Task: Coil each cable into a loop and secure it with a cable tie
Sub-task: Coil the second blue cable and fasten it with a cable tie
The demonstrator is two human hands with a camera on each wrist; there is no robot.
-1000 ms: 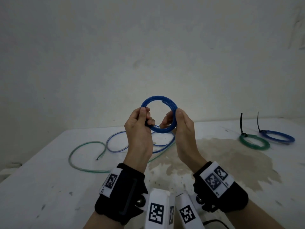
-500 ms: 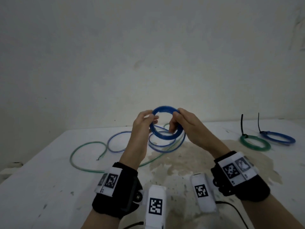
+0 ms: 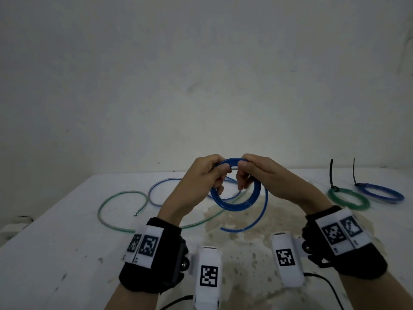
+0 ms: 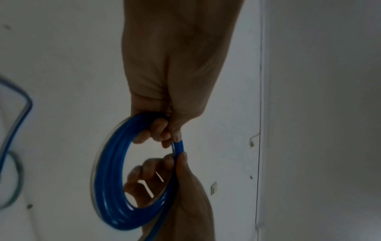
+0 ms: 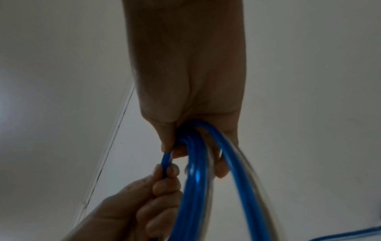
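A coil of blue cable (image 3: 240,203) hangs in the air between both hands above the white table (image 3: 55,253). My left hand (image 3: 206,173) pinches the top of the coil, and my right hand (image 3: 247,173) grips it just to the right. One loose blue end (image 3: 257,222) curves down below the coil. In the left wrist view the blue coil (image 4: 111,176) hangs from my left hand's fingers (image 4: 163,133). The right wrist view has several strands of the blue cable (image 5: 193,187) running through my right hand's fingers (image 5: 220,169).
A loose green cable (image 3: 116,195) and a pale blue cable (image 3: 156,189) lie on the table at the left, behind the hands. At the right lie a tied green coil (image 3: 348,199) and a tied blue coil (image 3: 380,192), each with a black tie standing up.
The coil has tipped from upright and facing me to tilted down. Both hands have shifted to the top of the coil, and one loop has sprung loose below it.
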